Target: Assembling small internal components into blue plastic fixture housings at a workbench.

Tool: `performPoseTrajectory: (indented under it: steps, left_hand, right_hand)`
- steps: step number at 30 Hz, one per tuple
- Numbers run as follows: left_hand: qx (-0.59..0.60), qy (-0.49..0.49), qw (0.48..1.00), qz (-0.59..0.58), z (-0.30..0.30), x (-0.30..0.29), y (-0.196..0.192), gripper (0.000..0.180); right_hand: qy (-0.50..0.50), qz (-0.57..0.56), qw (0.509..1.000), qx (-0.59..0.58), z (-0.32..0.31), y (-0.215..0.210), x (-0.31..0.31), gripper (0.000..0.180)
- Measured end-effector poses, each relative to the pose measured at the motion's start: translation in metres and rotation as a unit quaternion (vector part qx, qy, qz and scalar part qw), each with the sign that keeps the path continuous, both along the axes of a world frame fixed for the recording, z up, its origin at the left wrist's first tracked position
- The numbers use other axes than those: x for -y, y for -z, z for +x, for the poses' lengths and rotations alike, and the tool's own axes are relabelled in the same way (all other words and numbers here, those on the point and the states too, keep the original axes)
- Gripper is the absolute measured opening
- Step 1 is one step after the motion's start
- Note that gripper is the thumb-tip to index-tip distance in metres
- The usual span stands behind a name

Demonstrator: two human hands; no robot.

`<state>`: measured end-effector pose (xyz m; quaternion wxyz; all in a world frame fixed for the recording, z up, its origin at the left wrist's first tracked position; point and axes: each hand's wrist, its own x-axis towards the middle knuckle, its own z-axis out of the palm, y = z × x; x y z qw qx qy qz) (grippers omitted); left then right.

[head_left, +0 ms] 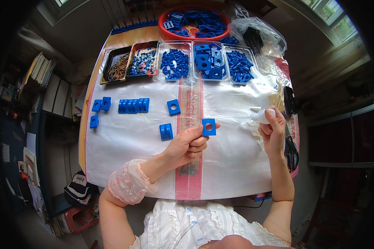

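My left hand (190,143) is closed on a blue square plate (209,133) with a round hole, held up over the middle of the table. In my right hand (274,128) is a small white squeeze bottle (259,116), its thin nozzle pointing left toward the plate with a gap between them. Another blue square plate (170,108) lies on the table beyond my left hand. Closer to that hand rests a blue ribbed piece (166,132). Further left stand a row of similar blue ribbed pieces (133,106) and three small blue blocks (106,103).
Across the back stand trays of screws (119,65), nuts (143,60), small blue parts (174,64) and blue blocks (203,65). Behind them is a red basin (162,30) of blue pieces. Black-handled scissors (293,155) lie at the right edge. A white sheet (232,166) covers the table.
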<state>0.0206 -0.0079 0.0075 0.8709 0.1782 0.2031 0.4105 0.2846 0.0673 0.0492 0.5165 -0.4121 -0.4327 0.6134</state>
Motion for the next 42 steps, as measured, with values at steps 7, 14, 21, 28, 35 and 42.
performPoseTrajectory:
  steps: [7,14,21,28,35,42]
  left_hand:
    - [-0.007,0.001,1.000,0.001,-0.0005,-0.0004,0.0009,0.051]
    - [-0.009,0.000,1.000,-0.001,-0.0005,-0.0005,-0.0005,0.050]
    - [0.003,-0.005,1.000,-0.007,-0.0009,-0.0005,-0.0004,0.050]
    - [0.017,-0.032,0.999,0.000,-0.0035,-0.0027,0.0012,0.052]
    - [0.014,-0.033,0.999,-0.010,-0.0040,-0.0021,0.0016,0.054]
    - [0.006,-0.035,0.999,-0.011,-0.0041,-0.0024,0.0002,0.055]
  right_hand:
    - [0.002,-0.002,1.000,0.001,0.0001,-0.0004,-0.0003,0.016]
    - [-0.008,-0.010,0.999,-0.034,0.0021,-0.0020,0.0003,0.015]
    - [-0.006,-0.021,0.997,-0.076,0.0034,-0.0002,-0.0001,0.014]
    - [-0.035,-0.030,0.997,-0.056,0.0023,0.0016,0.0015,0.014]
    - [-0.051,-0.036,0.998,-0.029,0.0021,0.0025,0.0017,0.015]
    - [-0.042,-0.034,0.998,-0.021,0.0019,0.0005,0.0020,0.015]
